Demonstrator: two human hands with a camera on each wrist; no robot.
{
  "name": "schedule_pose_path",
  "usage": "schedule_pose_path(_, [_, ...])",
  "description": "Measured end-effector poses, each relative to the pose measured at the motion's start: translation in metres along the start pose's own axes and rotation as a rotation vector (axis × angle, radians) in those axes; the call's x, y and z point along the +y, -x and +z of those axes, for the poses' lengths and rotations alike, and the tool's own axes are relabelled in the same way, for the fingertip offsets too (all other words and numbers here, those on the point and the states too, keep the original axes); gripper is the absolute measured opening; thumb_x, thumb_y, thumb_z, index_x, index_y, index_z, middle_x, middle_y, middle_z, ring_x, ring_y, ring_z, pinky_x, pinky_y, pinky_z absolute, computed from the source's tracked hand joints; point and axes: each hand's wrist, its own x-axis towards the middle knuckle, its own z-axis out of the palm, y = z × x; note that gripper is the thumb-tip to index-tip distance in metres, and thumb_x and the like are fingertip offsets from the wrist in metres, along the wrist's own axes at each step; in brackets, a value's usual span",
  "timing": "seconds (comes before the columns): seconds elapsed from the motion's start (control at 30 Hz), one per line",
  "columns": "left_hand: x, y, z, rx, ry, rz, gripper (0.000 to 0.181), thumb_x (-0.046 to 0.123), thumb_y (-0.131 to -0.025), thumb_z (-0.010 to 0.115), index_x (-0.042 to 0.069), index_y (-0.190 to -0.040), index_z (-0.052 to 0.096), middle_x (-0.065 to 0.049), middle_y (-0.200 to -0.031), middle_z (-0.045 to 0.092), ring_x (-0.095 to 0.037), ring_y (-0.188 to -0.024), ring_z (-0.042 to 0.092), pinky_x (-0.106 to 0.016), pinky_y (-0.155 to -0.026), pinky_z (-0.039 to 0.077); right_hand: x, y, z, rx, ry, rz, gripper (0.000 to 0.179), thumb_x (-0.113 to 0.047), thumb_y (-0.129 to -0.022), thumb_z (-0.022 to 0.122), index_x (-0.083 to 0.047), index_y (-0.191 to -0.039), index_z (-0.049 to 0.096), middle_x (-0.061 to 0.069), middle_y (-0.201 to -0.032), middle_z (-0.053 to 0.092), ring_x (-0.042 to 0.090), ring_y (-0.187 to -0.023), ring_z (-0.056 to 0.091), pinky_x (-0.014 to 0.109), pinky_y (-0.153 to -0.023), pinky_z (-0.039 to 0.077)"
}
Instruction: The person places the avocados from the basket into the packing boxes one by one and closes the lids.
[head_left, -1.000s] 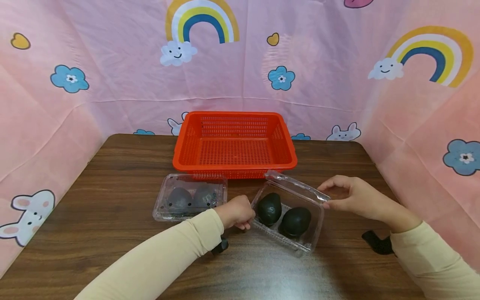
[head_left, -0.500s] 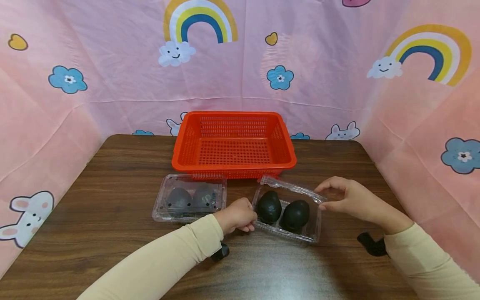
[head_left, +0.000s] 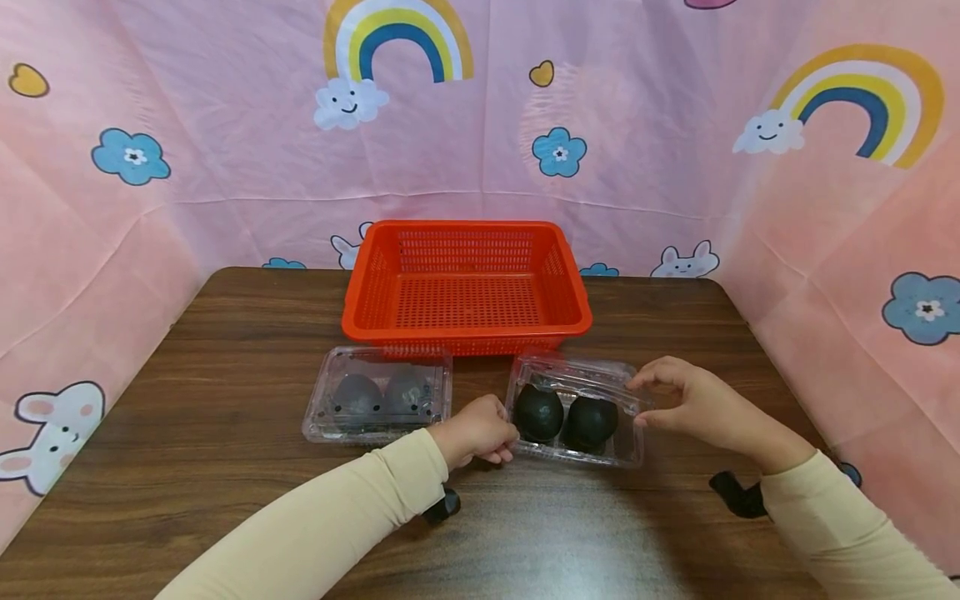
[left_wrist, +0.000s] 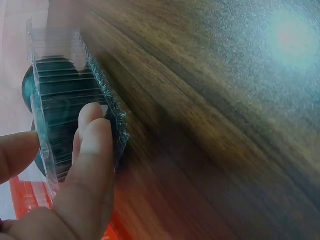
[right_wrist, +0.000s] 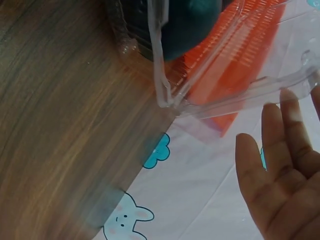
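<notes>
A clear plastic clamshell box [head_left: 626,450] with two dark green avocados [head_left: 591,422] in it stands right of centre in the head view. Its hinged lid [head_left: 592,374] is tilted over them, partly raised. My left hand [head_left: 480,432] pinches the box's near-left side, thumb at the rim and fingers on the ribbed wall in the left wrist view. At the lid's right edge, my right hand [head_left: 693,408] touches it with nearly straight fingers [right_wrist: 272,127]. A second clamshell box [head_left: 318,421], closed, holds two roundish dark fruits [head_left: 358,395] to the left.
Behind both boxes stands a red plastic basket [head_left: 468,336] with slotted walls. A wooden table [head_left: 247,492] carries everything. Pink printed cloth [head_left: 637,167] hangs at the back and sides. Dark wrist straps or mounts [head_left: 738,494] show by the sleeves.
The lid has swung down and forward over the avocados, with my right hand following it slightly leftward. The box has turned a little straighter. My left hand stays at its near-left side.
</notes>
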Motion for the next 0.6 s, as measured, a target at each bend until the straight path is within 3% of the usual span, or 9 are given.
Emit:
schedule_pose_path(0.47, [-0.002,0.001,0.002,-0.010,0.002,0.007,0.012,-0.001,-0.090,0.059,0.001,-0.090,0.047,-0.012,-0.075,0.060,-0.012,-0.056,0.056,-0.022,-0.054,0.053,0.008,-0.001,0.014,0.056,0.050,0.011,0.036,-0.016,-0.076,0.082,-0.012,-0.110,0.068,0.007,-0.114,0.060,0.029,-0.109,0.056,0.049,-0.088,0.048])
schedule_pose_path(0.6, [-0.002,0.001,0.003,-0.014,-0.001,0.014,0.014,0.000,-0.091,0.060,0.002,-0.089,0.047,-0.013,-0.076,0.060,-0.013,-0.057,0.057,-0.022,-0.055,0.053,0.010,0.001,0.018,0.076,0.069,-0.018,0.038,-0.015,-0.075,0.083,-0.010,-0.110,0.069,0.009,-0.114,0.059,0.031,-0.108,0.057,0.051,-0.088,0.048])
